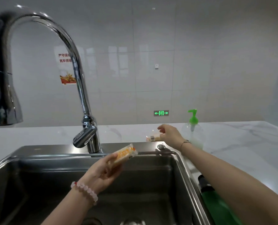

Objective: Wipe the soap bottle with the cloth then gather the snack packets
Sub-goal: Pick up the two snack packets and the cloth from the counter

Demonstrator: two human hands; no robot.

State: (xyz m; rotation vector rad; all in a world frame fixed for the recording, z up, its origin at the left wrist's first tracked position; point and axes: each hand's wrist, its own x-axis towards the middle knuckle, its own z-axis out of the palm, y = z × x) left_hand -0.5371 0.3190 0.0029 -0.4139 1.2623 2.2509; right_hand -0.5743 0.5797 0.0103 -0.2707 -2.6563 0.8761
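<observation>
My left hand (102, 169) is over the sink and holds an orange and white snack packet (125, 154) by its near end. My right hand (169, 133) reaches across the counter behind the sink, fingers closing on a second clear snack packet (152, 138) that lies on the marble. The soap bottle (193, 135), clear with a green pump, stands upright just right of that hand. A green cloth (219, 207) lies on the sink's right rim, partly hidden under my right forearm.
A tall chrome faucet (86, 127) arches over the steel sink (182, 172) at the left. A white marble counter (240, 143) runs along the tiled wall. A small round button (161, 146) sits on the sink deck.
</observation>
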